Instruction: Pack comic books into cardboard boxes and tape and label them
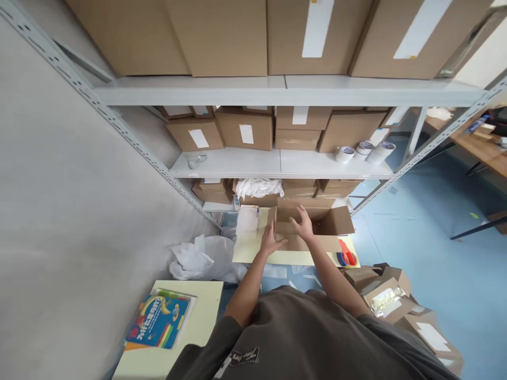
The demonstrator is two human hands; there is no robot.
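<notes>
An open cardboard box (328, 243) stands on a pale yellow table top (247, 253) with its flaps folded outward. My left hand (271, 243) is at the box's near left corner, fingers stretched forward along the left flap and thumb apart; whether it presses on the cardboard I cannot tell. Over the left part of the box opening is my right hand (303, 227), its thumb and fingers spread with nothing between them. Right of the box lies a red tape dispenser (347, 253) with a blue roll. White paper sheets (247, 219) lie to the left of the box.
Metal shelving (237, 163) with cardboard boxes (245, 129) rises in front. White tape rolls (364, 151) stand on its middle shelf. At lower left, books (160, 319) lie on another yellow surface. Flattened cardboard (400, 301) is piled at right; a white plastic bag (198, 258) sits by the wall.
</notes>
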